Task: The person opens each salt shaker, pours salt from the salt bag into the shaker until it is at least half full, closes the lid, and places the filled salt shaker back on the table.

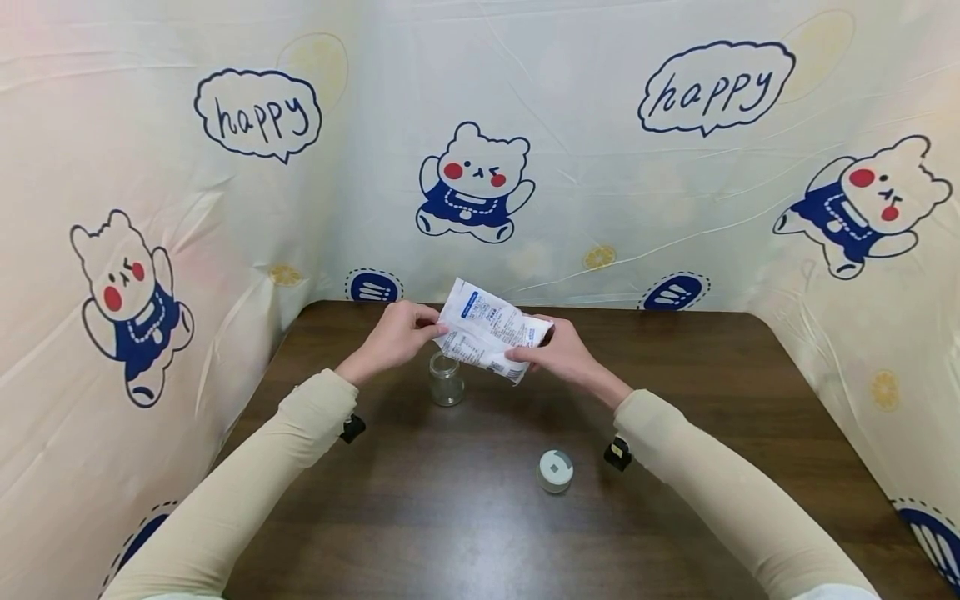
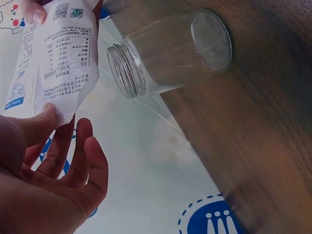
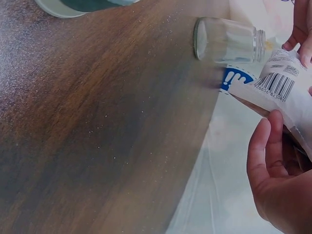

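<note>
A white printed packet point(image 1: 487, 329) is held tilted above the table between my two hands. My left hand point(image 1: 393, 337) pinches its left corner between thumb and fingers; in the left wrist view the packet's edge near that thumb point(image 2: 46, 117) looks ragged. My right hand point(image 1: 558, 354) grips the packet's right end, thumb on the printed face. Under the packet's left corner, a clear glass jar point(image 1: 447, 385) stands upright with no lid on its threaded mouth. It looks empty in the left wrist view. The packet's contents are hidden.
A small round white-topped object point(image 1: 555, 471) sits on the brown wooden table point(image 1: 420, 517), nearer me and right of the jar. Tiny white specks dot the wood in the right wrist view. A printed cloth point(image 1: 585, 167) hangs behind and along both sides.
</note>
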